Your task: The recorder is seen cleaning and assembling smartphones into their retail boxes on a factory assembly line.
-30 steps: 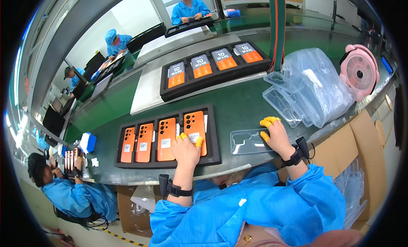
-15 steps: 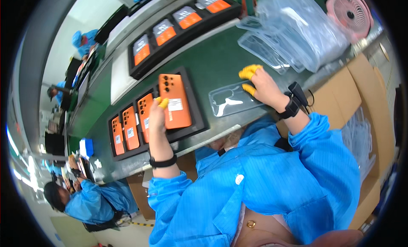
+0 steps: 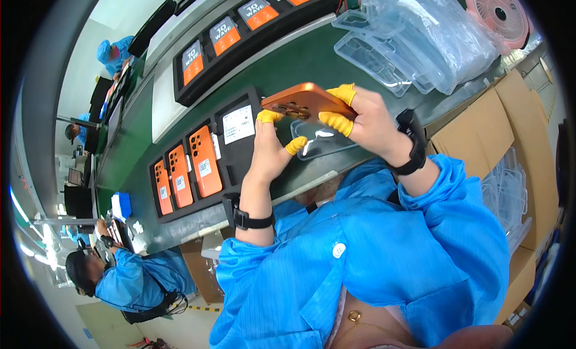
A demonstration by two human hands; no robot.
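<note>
An orange smartphone (image 3: 309,99) is held up above the table by my right hand (image 3: 375,121), its far end gripped between thumb and fingers in yellow finger cots. Its camera lenses face downward toward me. My left hand (image 3: 267,151) is just below the phone's left end, thumb and fingers apart; whether a fingertip touches the phone I cannot tell. A clear plastic phone case (image 3: 342,146) lies on the green table, partly hidden beneath the hands. To the left, a black tray (image 3: 243,154) holds several orange phones and has one vacant slot showing a white label.
Farther back stands another black tray (image 3: 180,92) with several phones with orange-and-grey screens. Stacked clear cases (image 3: 375,61) and a plastic bag (image 3: 444,43) lie at the right, near a pink fan (image 3: 498,13). A cardboard box (image 3: 480,133) stands at right. A co-worker (image 3: 135,280) sits at left.
The rightmost phone has been lifted out of the tray and tilted. My right hand has moved from the clear case to grip the phone; my left hand has shifted right.
</note>
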